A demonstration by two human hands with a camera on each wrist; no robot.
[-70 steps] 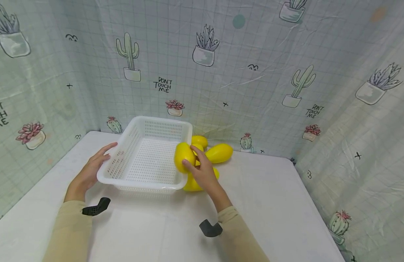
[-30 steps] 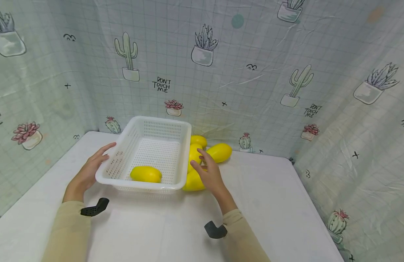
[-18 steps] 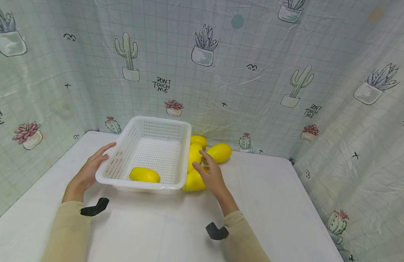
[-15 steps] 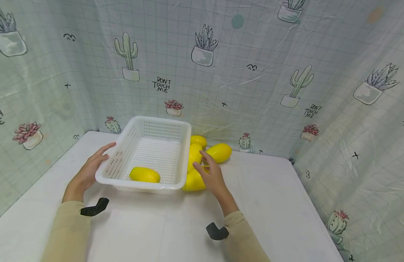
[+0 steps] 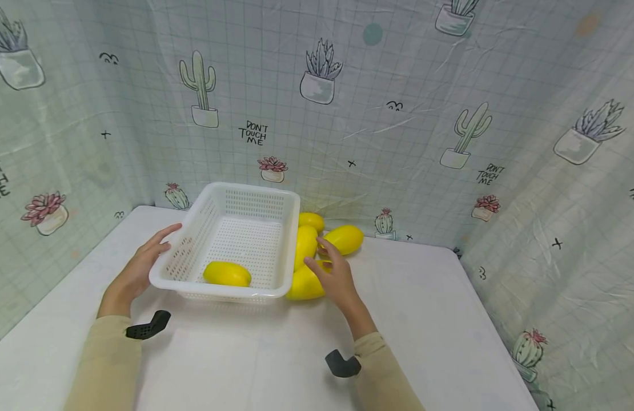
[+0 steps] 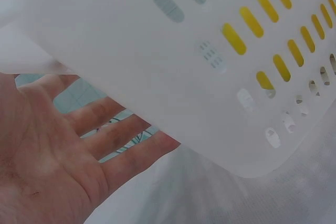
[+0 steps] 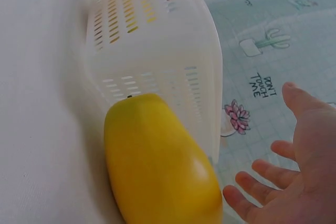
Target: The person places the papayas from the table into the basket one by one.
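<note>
A white plastic basket (image 5: 221,291) with slotted walls stands left of centre on the table. Inside, along its near wall, lies a long yellow fruit (image 5: 227,274), mango-like in shape. My left hand (image 5: 134,274) has its fingers extended against the basket's left side, fingertips beneath the rim in the left wrist view. Several similar yellow fruits, among them the nearest fruit (image 5: 303,283), lie close by the basket's right wall. Over this group hovers my right hand (image 5: 338,281), its fingers loosely bent and holding nothing; the right wrist view shows it beside the large near fruit (image 7: 163,166).
The white table (image 5: 425,319) extends to the right and in front of the basket. A cactus-print curtain (image 5: 378,142) encloses the back and both sides. Black wrist-camera mounts (image 5: 342,363) stick out inward from both sleeves.
A yellow fruit that my right hand gripped over the basket's right rim now lies inside the basket. The right hand let go and moved right, over the other fruits. My left hand stayed put.
</note>
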